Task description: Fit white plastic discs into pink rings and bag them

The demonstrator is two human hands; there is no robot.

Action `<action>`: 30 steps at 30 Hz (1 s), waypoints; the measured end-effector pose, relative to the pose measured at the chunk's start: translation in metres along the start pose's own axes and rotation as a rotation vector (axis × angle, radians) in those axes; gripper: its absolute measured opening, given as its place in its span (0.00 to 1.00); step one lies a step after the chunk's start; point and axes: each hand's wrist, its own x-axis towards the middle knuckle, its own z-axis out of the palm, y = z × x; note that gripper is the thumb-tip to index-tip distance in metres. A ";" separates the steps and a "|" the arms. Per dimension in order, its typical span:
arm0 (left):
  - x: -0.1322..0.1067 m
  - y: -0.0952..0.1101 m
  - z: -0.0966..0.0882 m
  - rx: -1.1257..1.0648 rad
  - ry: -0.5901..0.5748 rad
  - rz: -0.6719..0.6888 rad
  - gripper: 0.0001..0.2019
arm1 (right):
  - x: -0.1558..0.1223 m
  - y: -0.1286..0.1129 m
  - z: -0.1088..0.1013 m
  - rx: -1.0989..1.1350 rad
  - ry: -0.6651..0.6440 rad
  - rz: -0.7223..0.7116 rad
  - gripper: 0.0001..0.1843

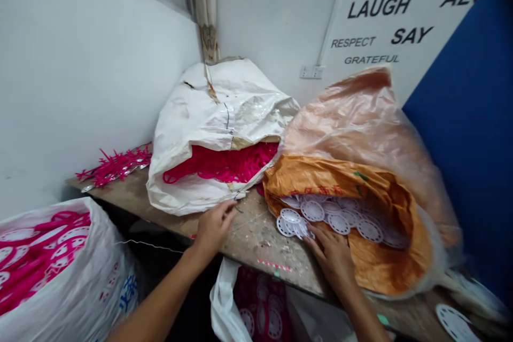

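Right fingers (316, 240) touching white plastic discs (312, 211), inside orange sack (385, 256).

On the wooden bench (256, 232), a woven sack (216, 139) sits at twelve o'clock and an open sack (385, 256) holding plastic discs (340, 222) at three, with a packed sack (60, 272) below at eight.

A white wall sign (385, 26) is displaying black capitals reading LOVE, LAUGH, ALOT, RESPECT, SAY and GRATEFUL. Blue characters (128, 293) on a white sack (68, 288) and red characters (316, 190) on an orange woven sack (385, 256) are showing too unclearly to read.
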 end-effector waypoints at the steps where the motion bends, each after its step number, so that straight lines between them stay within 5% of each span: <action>1: 0.022 -0.008 -0.002 0.029 0.087 0.009 0.11 | -0.001 0.003 0.003 -0.028 -0.002 -0.019 0.23; 6: 0.114 -0.050 0.003 0.025 0.215 -0.093 0.07 | -0.004 0.006 0.003 -0.008 -0.004 -0.016 0.26; 11: 0.133 -0.063 0.008 -0.124 0.223 -0.189 0.06 | -0.002 0.004 0.000 0.106 0.030 0.037 0.27; 14: 0.101 -0.049 0.008 -0.280 0.193 -0.210 0.02 | -0.002 -0.001 -0.005 0.224 0.098 0.129 0.24; 17: 0.042 -0.024 0.014 -0.501 0.052 -0.245 0.07 | -0.003 -0.011 -0.013 0.310 0.213 0.225 0.22; 22: -0.052 0.014 0.032 -1.354 -0.264 -0.622 0.10 | -0.020 -0.051 -0.020 0.715 0.253 0.397 0.23; 25: -0.077 0.033 0.043 -1.420 -0.306 -0.689 0.13 | -0.040 -0.086 -0.021 0.912 0.109 0.385 0.22; 30: -0.098 0.056 0.058 -1.179 -0.314 -0.562 0.18 | -0.062 -0.111 -0.028 0.694 0.013 0.094 0.13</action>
